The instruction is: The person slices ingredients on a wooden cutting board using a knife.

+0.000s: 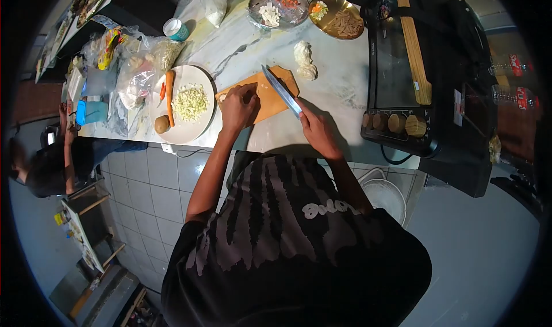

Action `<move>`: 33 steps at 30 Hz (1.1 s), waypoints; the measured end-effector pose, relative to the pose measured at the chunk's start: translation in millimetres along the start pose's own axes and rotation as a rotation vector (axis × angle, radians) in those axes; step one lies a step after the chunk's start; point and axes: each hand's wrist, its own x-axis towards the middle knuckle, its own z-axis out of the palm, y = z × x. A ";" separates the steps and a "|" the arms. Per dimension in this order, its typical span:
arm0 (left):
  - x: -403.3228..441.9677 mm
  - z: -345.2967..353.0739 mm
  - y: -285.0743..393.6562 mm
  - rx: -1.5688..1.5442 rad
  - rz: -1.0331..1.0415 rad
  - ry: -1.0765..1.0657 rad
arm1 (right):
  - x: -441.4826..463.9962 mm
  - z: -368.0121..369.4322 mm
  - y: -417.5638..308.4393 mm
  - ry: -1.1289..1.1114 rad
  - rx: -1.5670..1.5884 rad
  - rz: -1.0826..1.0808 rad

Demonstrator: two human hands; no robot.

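Note:
My right hand (316,130) is wrapped round the handle of a kitchen knife (278,88), whose blade points up and to the left over the wooden cutting board (265,100). Over the board's left part is my left hand (238,107), its fingers curled in; what they hold, if anything, is hidden. A small pale piece shows beside those fingers at the board's left edge. Left of the board lies a white plate (201,78) with a heap of chopped pale green vegetable (190,101), a carrot (169,97), red chillies (161,92) and a round brown item (161,124).
Beyond the board lies a whitish lumpy item (305,60). Two metal plates, one silver (299,23) and one golden (326,29), hold cut food at the back. A black oven (394,62) stands right; plastic bags (138,74) crowd the left. Another person (54,163) is far left.

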 end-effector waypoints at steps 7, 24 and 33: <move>-5.9 8.6 2.8 0.037 -0.092 0.094 | -10.2 15.4 11.2 0.033 -0.056 -0.100; -5.0 -6.9 -11.3 -0.107 -0.222 0.253 | 15.9 42.3 -18.8 -0.114 0.239 -0.409; -55.9 -62.6 -43.8 0.034 -0.306 0.493 | 65.6 100.2 -80.0 -0.418 0.188 -0.383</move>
